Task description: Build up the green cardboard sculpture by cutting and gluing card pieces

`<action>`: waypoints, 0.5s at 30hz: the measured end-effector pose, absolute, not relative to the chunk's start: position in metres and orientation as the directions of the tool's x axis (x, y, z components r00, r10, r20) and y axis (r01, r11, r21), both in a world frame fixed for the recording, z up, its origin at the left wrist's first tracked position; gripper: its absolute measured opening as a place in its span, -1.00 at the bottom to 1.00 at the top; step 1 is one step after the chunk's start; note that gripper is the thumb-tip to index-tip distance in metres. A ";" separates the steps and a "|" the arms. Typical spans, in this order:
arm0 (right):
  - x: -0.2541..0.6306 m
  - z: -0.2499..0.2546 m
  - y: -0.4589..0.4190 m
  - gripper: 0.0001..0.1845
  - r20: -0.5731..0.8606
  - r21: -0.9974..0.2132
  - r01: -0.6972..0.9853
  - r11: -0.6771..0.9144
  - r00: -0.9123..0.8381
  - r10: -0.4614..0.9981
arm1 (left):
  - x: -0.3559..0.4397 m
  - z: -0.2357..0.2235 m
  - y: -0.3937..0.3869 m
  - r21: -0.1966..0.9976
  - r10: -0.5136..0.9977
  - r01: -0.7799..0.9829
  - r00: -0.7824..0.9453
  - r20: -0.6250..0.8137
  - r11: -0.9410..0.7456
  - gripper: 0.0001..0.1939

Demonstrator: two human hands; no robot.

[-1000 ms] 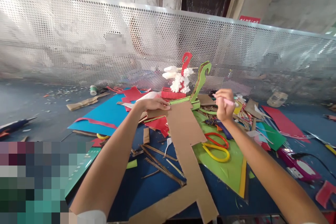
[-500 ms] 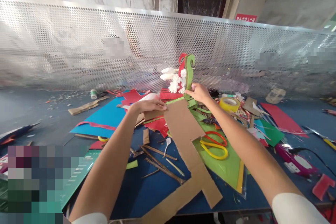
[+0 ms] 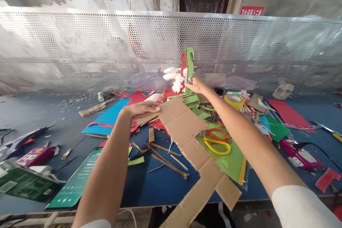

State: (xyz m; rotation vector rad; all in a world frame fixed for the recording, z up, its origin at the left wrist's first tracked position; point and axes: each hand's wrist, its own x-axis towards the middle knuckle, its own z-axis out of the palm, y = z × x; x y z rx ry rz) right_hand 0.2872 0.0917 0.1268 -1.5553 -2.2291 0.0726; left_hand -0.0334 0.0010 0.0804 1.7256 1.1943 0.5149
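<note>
My left hand (image 3: 145, 108) is closed at the upper left edge of a long, irregular brown cardboard piece (image 3: 191, 124), fingertips over the edge; the grip underneath is hidden. That piece slants across the table and past its front edge. My right hand (image 3: 197, 85) pinches an upright green curved cutout (image 3: 189, 62) with a hooked top and cardboard edges. Beside this cutout is a red curved one (image 3: 183, 64), with white flower-like clusters (image 3: 177, 83) and white bud shapes (image 3: 171, 73) to its left. Below the right hand lie green strips (image 3: 191, 100).
Scissors with red and yellow handles (image 3: 217, 146) lie on a green sheet (image 3: 235, 165). Twigs (image 3: 168, 162) are near the middle. Yellow tape (image 3: 234, 101), blue paper (image 3: 107, 115) and a magenta device (image 3: 300, 158) lie around. A perforated metal screen (image 3: 93, 50) stands behind.
My left hand has moved left with the cardboard's upper end, while its lower end has swung right. My right hand and the green cutout have shifted slightly left and up. The view has tilted.
</note>
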 end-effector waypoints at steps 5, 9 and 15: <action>0.286 0.126 0.102 -0.64 0.361 -0.264 0.933 0.246 -0.141 0.922 | -0.015 0.062 -0.011 0.908 0.819 0.413 0.542 -0.187 -0.066 -0.52; 0.296 0.129 0.098 -0.71 0.334 -0.239 0.928 0.286 -0.198 0.921 | 0.006 0.035 -0.014 0.942 0.812 0.331 0.564 -0.151 -0.055 -0.50; 0.327 0.122 0.061 -0.47 0.183 -0.261 0.840 0.476 -0.441 0.879 | 0.048 0.010 -0.021 0.981 0.773 0.193 0.624 -0.117 -0.007 -0.33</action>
